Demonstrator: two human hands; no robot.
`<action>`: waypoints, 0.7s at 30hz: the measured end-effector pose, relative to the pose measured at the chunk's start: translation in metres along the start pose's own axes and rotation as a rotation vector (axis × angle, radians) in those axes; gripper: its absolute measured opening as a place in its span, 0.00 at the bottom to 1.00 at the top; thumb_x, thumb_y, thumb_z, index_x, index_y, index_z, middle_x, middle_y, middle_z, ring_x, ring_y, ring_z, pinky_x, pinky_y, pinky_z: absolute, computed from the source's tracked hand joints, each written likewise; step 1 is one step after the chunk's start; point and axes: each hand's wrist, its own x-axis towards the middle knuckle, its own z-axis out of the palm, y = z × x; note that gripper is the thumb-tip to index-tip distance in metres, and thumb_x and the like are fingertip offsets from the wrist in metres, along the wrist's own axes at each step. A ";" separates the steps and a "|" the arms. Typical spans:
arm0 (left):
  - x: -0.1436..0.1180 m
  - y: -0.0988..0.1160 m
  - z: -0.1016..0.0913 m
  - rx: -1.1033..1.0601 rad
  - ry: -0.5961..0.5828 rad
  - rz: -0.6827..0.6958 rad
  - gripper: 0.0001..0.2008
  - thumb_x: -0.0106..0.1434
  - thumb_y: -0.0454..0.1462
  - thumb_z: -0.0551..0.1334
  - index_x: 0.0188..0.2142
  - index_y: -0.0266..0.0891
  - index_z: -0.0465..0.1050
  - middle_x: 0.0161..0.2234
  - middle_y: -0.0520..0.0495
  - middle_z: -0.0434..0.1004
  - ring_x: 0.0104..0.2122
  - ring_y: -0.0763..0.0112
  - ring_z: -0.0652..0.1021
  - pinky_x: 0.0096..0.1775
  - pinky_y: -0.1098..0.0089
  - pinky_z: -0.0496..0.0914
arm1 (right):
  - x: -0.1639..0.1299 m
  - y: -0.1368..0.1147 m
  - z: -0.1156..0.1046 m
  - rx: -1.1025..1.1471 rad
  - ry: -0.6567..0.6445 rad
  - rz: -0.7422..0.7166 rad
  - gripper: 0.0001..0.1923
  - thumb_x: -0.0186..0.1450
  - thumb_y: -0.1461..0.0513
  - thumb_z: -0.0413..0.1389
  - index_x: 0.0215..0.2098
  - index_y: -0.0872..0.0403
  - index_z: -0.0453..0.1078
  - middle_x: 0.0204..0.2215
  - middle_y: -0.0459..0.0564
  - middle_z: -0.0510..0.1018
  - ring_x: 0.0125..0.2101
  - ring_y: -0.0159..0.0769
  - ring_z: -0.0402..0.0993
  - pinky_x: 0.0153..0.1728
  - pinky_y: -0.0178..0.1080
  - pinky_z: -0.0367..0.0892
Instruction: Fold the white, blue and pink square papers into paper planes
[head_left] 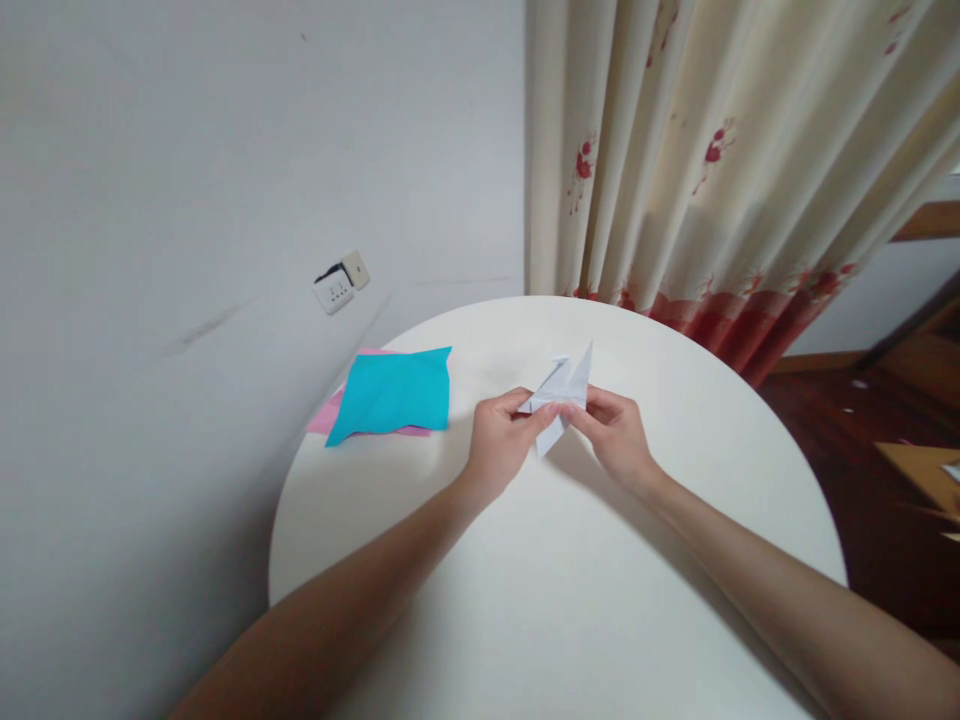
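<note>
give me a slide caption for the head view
Both hands, left and right, pinch a folded white paper over a round table.

The round white table (pixel 570 600) is bare over most of its top, so a hand can pass freely in front, in the middle and on the right side. On the left far part lies a turquoise paper sheet (pixel 394 393) over a pink sheet (pixel 324 415), both flat, so they block little. The wall (pixel 187 200) stands close along the left edge, and the curtain (pixel 712 160) hangs just behind the far edge, closing the room there.
</note>
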 end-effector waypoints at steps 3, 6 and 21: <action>0.001 -0.003 0.000 -0.054 -0.013 -0.063 0.14 0.54 0.44 0.71 0.32 0.35 0.80 0.28 0.48 0.77 0.28 0.71 0.74 0.31 0.72 0.66 | 0.001 0.000 0.001 -0.019 0.007 0.000 0.11 0.58 0.52 0.65 0.29 0.52 0.78 0.32 0.49 0.80 0.34 0.39 0.75 0.40 0.42 0.69; 0.005 -0.004 -0.004 -0.081 -0.008 -0.072 0.13 0.53 0.44 0.71 0.30 0.35 0.80 0.27 0.48 0.78 0.28 0.70 0.75 0.33 0.71 0.66 | 0.003 0.000 -0.001 -0.010 0.023 0.047 0.12 0.57 0.52 0.66 0.28 0.52 0.78 0.31 0.49 0.80 0.33 0.39 0.75 0.38 0.41 0.69; 0.011 -0.009 -0.007 -0.010 -0.074 -0.174 0.17 0.51 0.48 0.72 0.33 0.35 0.82 0.29 0.44 0.81 0.28 0.67 0.77 0.30 0.70 0.67 | 0.007 -0.001 -0.001 -0.052 0.036 0.148 0.15 0.54 0.50 0.67 0.28 0.54 0.79 0.29 0.49 0.82 0.30 0.39 0.75 0.34 0.40 0.68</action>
